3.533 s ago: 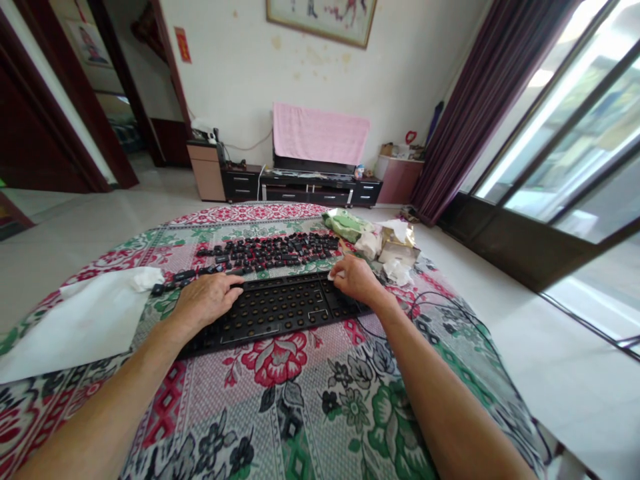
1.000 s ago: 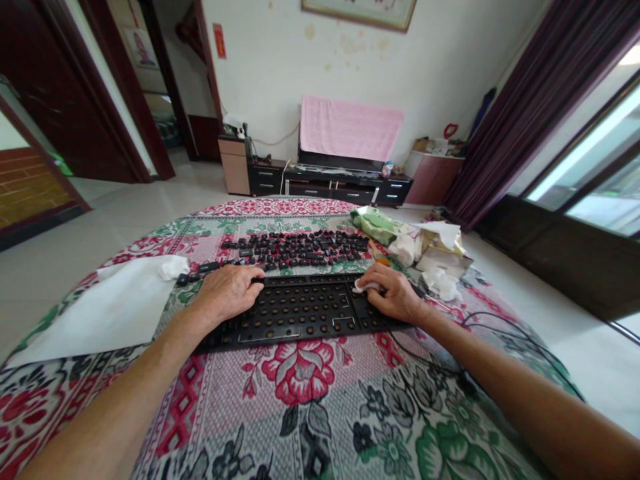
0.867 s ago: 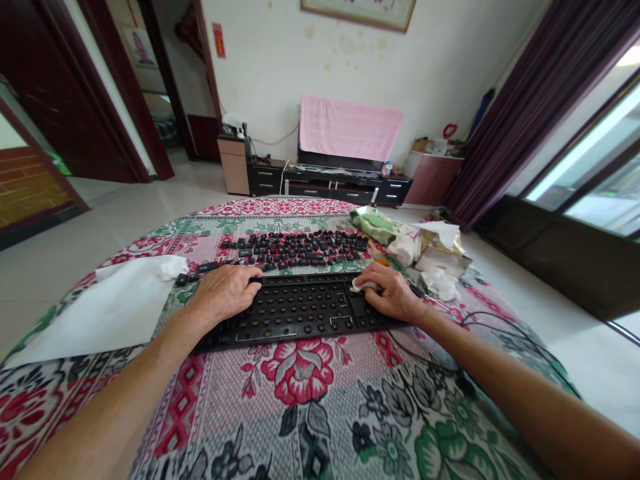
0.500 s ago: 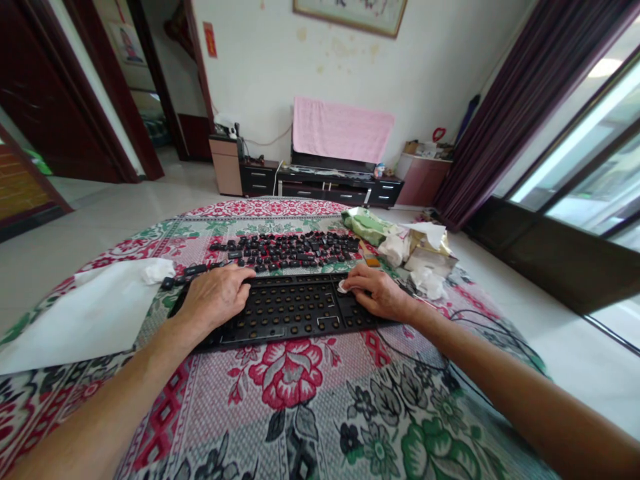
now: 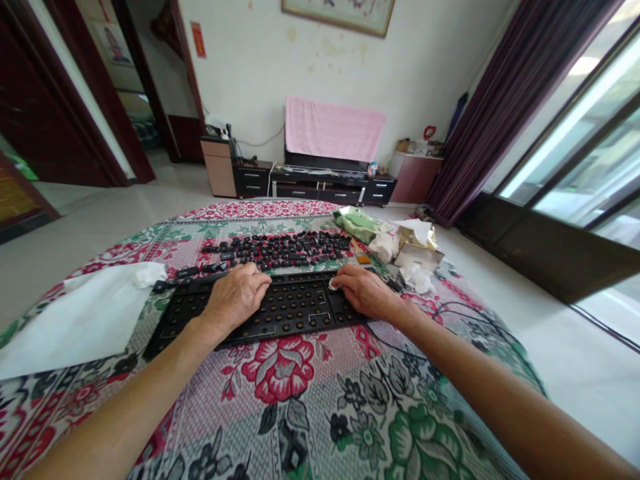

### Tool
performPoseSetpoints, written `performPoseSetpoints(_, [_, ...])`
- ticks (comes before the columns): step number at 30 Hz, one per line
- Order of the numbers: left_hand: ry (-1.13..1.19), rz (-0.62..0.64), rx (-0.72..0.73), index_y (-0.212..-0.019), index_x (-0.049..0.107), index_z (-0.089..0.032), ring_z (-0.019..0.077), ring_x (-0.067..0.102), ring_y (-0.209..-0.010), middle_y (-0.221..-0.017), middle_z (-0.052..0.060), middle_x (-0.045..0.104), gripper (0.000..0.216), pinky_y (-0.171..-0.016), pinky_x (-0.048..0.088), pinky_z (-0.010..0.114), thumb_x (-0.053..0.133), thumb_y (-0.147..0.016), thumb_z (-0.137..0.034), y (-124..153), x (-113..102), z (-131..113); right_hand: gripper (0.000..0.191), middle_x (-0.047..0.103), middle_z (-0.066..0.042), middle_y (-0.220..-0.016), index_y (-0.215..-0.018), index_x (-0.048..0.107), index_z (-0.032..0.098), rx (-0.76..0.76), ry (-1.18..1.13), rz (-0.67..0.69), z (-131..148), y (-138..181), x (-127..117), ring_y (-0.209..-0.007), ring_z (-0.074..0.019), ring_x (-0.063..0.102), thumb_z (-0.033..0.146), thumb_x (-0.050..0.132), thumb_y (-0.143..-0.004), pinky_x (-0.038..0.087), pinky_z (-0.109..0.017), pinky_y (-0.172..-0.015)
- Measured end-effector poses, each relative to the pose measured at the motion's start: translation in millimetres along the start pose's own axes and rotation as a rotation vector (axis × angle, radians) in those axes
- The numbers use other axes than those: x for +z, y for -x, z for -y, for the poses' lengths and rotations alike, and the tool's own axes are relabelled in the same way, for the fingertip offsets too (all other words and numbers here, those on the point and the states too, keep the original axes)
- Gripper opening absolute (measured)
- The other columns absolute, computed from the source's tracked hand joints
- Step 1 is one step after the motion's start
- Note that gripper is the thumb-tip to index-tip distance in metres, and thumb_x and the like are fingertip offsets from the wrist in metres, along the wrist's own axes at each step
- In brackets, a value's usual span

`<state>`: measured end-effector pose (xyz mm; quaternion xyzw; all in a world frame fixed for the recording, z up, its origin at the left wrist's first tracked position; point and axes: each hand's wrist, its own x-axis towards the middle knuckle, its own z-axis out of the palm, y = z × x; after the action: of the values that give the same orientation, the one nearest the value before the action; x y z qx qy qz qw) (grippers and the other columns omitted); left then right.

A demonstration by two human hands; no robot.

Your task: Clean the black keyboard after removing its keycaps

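A black keyboard (image 5: 295, 307) with its keycaps off lies on the patterned tablecloth, bare switch posts showing in rows. My left hand (image 5: 240, 297) rests across its left-middle part, fingers curled together over the far edge; their tips are partly hidden. Pinched between the fingers of my right hand (image 5: 365, 291) is a small white tissue (image 5: 333, 284), pressed against the keyboard near its upper right. Just beyond the keyboard, many loose black keycaps (image 5: 280, 249) are spread in a band.
A white sheet (image 5: 85, 320) lies at left with a crumpled tissue (image 5: 150, 274) on it. At right are a brush (image 5: 362, 259), a green package (image 5: 359, 225), an opened box (image 5: 417, 257) and crumpled tissues (image 5: 417, 277). A black cable (image 5: 480, 317) loops across the cloth's right side.
My left hand has moved right along the keyboard, baring more of its left end, and its fingers have drawn closer together. My right hand still pinches the tissue. The view has shifted slightly.
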<state>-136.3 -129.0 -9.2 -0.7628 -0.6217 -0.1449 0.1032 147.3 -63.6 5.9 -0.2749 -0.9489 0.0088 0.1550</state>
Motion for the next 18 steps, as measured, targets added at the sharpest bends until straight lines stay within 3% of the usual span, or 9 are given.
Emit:
performPoseSetpoints(7, [0.049,0.154,-0.076,-0.086,0.068,-0.025,0.0187,0.058,-0.082,-0.084,0.003,0.062,0.026,-0.074,0.043,0.030,0.043,-0.082,-0.029,-16.8,-3.8,-1.4,0.028,0.062,-0.007,-0.083,-0.083,0.068,0.016,0.157,0.010,0.003,4.1,-11.2,2.7,-0.076,-0.0159,0.058,0.003,0.046,-0.074,0.044,-0.027,-0.074])
performPoseSetpoints(11, [0.117,0.143,-0.107,-0.084,0.066,-0.023,0.0177,0.058,-0.080,-0.083,0.003,0.062,0.025,-0.072,0.042,0.028,0.044,-0.081,-0.033,-15.1,-2.8,2.2,0.027,0.066,-0.008,-0.079,-0.078,0.071,0.016,0.301,0.063,0.047,10.1,-20.0,0.1,-0.072,-0.0174,0.059,0.003,0.049,-0.068,0.044,-0.027,-0.068])
performPoseSetpoints(18, [0.160,0.132,-0.085,-0.082,0.066,-0.022,0.0169,0.058,-0.076,-0.081,0.003,0.063,0.028,-0.070,0.042,0.027,0.042,-0.081,-0.036,-13.3,1.6,7.6,0.028,0.069,-0.008,-0.080,-0.076,0.073,0.017,0.292,-0.018,0.055,11.2,-20.3,-6.2,-0.073,-0.0180,0.061,0.004,0.051,-0.063,0.045,-0.028,-0.071])
